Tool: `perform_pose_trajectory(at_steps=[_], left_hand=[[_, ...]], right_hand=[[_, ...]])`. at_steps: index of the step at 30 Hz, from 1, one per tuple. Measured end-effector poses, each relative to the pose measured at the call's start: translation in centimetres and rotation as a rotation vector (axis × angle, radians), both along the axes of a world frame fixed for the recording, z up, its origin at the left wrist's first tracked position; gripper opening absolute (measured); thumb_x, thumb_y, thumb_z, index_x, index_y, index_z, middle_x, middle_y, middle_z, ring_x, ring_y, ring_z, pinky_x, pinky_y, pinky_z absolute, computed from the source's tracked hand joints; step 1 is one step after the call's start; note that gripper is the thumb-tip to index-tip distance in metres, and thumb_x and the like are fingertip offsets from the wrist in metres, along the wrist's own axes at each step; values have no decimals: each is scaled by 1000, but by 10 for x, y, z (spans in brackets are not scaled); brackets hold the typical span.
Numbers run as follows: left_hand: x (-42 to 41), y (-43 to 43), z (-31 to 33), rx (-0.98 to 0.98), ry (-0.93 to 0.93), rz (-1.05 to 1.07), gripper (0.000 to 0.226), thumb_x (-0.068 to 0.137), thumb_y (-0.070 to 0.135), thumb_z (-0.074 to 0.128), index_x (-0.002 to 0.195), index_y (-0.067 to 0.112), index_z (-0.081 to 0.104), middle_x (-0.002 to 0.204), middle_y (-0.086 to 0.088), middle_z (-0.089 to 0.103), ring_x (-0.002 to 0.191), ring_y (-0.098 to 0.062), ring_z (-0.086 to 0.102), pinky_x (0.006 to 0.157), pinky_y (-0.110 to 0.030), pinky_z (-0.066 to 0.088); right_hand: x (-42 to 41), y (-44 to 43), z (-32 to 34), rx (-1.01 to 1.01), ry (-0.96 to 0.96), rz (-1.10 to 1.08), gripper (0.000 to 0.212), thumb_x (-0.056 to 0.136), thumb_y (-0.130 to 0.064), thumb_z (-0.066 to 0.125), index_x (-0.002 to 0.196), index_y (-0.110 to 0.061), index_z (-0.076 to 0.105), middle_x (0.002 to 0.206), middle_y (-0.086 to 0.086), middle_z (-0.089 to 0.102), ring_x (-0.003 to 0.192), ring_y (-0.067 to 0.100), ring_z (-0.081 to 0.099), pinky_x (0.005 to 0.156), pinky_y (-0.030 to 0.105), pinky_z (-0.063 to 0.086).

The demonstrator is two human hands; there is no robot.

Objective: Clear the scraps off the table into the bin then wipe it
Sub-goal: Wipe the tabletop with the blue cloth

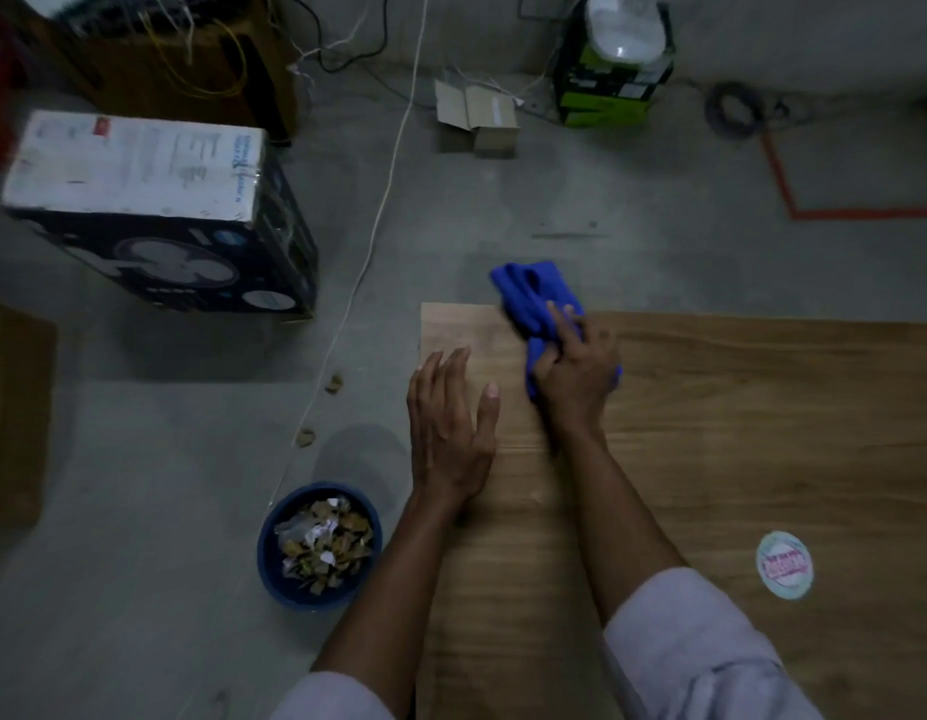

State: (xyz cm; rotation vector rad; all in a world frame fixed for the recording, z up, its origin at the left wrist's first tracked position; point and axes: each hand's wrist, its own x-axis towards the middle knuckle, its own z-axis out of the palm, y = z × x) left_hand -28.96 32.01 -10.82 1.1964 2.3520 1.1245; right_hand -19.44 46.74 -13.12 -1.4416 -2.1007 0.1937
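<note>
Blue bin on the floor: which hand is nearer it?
Left. The left hand lies flat on the table by the edge nearest the bin; the right hand grips the blue cloth farther right.

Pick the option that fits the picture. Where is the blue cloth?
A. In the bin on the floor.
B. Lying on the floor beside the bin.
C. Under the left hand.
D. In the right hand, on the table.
D: the right hand grips the blue cloth at the far edge of the table; the left hand is open and holds nothing, and the bin holds scraps.
</note>
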Motion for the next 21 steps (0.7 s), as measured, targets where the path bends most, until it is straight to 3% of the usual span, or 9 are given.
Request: perform_pose_trajectory(at_steps=[2,4,6,7,10,12,16,18,21], left_hand=[[3,8,1,13,-4,-27,57,102,46,37,145,10,50,149,-9,52,146,-26,34,121,-48,26],[9,18,4,47,-31,-10,57,102,45,37,144,9,51,148,-9,53,145,-25,33,121,-48,27],[16,30,6,72,-51,-7,55,103,43,37,144,9,51,148,-9,52,145,-25,33,121,-46,26],[21,35,5,81,-56,-2,55,103,42,37,144,9,52,148,-9,52,144,-25,34,122,-45,26],[31,43,-4,98,-39,7,54,105,37,33,142,3,54,148,-12,53,143,-30,39,121,-45,27],[37,46,-11,90,-7,27,56,104,38,34,142,2,53,148,-13,53,142,-31,41,121,-44,26],[63,58,-13,75,52,65,54,103,38,38,142,3,54,147,-15,54,140,-33,42,119,-39,25],[89,69,-13,60,78,62,55,103,38,39,140,2,55,145,-17,55,138,-36,44,118,-42,29],[136,90,-10,26,54,17,58,102,42,39,141,1,55,145,-16,55,140,-36,43,119,-48,31]], right_hand=[[19,17,9,-6,114,-343,42,77,-10,56,113,-16,77,101,16,73,80,44,62,81,41,46],[26,23,23,116,251,-546,33,82,-8,64,111,-14,77,103,14,73,88,45,65,100,36,38],[18,10,35,270,259,-442,33,84,-10,68,115,-18,76,116,9,72,98,39,66,110,26,27],[10,-1,39,277,206,-331,35,82,-11,69,115,-19,75,122,7,70,105,36,64,110,30,30],[-13,-27,18,-6,-37,-37,38,79,-28,73,117,-24,70,150,3,51,139,27,40,109,51,30],[-15,-18,-3,-85,-117,91,41,84,-39,71,120,-23,62,159,-5,38,151,19,22,113,51,20],[13,24,-7,-89,-107,365,43,94,-41,52,128,-16,57,158,-4,41,152,22,26,115,47,26],[44,46,-7,-123,-26,326,49,95,-35,57,137,-10,56,151,9,50,145,28,38,111,47,34],[105,79,-9,-234,2,187,60,92,-28,63,147,-10,50,151,25,45,136,37,48,111,44,35]])
